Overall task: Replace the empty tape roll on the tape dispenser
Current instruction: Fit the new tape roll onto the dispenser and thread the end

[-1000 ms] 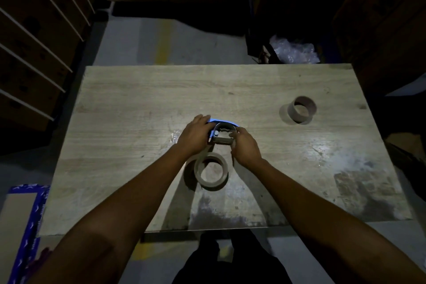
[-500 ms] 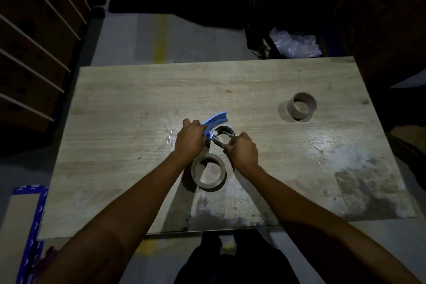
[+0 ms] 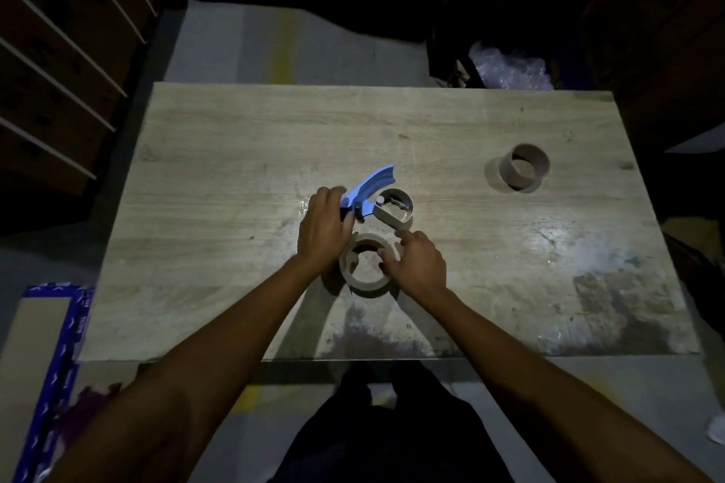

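Note:
A tape dispenser (image 3: 382, 200) with a blue curved handle and a grey metal hub lies on its side at the middle of the wooden table (image 3: 235, 188). My left hand (image 3: 323, 227) grips its blue handle end. Just in front of it a brown tape roll (image 3: 367, 265) lies flat. My right hand (image 3: 418, 263) rests on that roll's right side, fingers curled over its rim and into its hole. An empty cardboard core (image 3: 523, 171) stands on the table at the far right.
Dark shelving with white rails (image 3: 59, 51) runs along the left. A clear plastic bag (image 3: 510, 71) lies on the floor behind the table. A blue-edged flat box (image 3: 51, 325) sits on the floor at the left front corner.
My right hand left the dispenser's metal hub and came down onto the tape roll. The left hand kept the blue handle, and the dispenser's hub now lies uncovered.

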A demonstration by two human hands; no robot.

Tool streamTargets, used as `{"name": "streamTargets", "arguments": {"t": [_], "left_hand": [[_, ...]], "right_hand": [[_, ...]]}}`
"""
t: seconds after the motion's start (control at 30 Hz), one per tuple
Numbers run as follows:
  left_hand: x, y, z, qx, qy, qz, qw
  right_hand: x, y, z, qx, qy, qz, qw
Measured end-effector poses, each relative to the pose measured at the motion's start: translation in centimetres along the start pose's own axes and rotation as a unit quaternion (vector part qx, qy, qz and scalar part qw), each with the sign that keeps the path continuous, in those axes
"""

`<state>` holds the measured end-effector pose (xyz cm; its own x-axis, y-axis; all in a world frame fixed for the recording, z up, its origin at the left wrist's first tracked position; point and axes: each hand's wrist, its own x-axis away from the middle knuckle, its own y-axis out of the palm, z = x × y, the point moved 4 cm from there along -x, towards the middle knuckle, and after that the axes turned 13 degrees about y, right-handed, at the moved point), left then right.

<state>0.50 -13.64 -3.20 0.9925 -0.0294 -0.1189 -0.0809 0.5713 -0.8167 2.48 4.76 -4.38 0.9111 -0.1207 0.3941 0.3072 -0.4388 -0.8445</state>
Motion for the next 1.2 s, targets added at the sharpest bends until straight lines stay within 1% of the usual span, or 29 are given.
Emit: {"name": "streamTargets", "arguments": {"t": [0.1,0.13,0.2,0.3,0.43,0.57,0.67,0.77,0.9,1.03,1.2], "left_hand": [[3.4,0.1,-0.8,0.068,-0.097,0.047,0.992],[4.8,0.3,-0.9,0.093,-0.116,0.058,0.987],[7.8,1.3,-0.9,0.145,-0.122,0.062,0.980],[11.5,3.2,-0.3,0.207,-0.128,0.022,0.970],[12.5,3.8,0.6,0.242,-0.120,-0.002,0.963],[10.5,3.2,1.5,0.228,-0.062,-0.015,0.972],[8.7,3.2,1.9,0.216,-0.052,-0.014,0.975],[7.0,2.8,2.7,0.219,-0.056,0.033,0.974],[4.9,2.2,3.5,0.206,-0.028,0.083,0.975],[2.8,2.1,3.7,0.177,-0.040,0.112,0.977],[0.8,2.7,3.9,0.150,-0.064,0.107,0.981]], "right_hand": [[0.4,1.0,-0.4,0.012,0.003,-0.029,1.000],[0.5,1.3,-0.4,0.014,0.001,-0.034,0.999],[0.6,1.6,-0.6,0.007,0.006,-0.028,1.000],[0.6,1.6,-0.6,-0.003,0.024,-0.014,1.000],[0.6,1.0,0.2,-0.022,0.034,-0.005,0.999],[0.2,-0.6,1.1,-0.064,0.034,0.022,0.997],[-0.3,-2.2,1.2,-0.079,0.027,0.047,0.995],[-0.9,-4.2,1.0,-0.091,0.013,0.079,0.993],[-2.2,-6.4,0.1,-0.103,-0.006,0.098,0.990],[-4.1,-7.7,-0.9,-0.081,-0.019,0.101,0.991],[-6.4,-8.2,-1.7,-0.066,-0.016,0.074,0.995]]}}
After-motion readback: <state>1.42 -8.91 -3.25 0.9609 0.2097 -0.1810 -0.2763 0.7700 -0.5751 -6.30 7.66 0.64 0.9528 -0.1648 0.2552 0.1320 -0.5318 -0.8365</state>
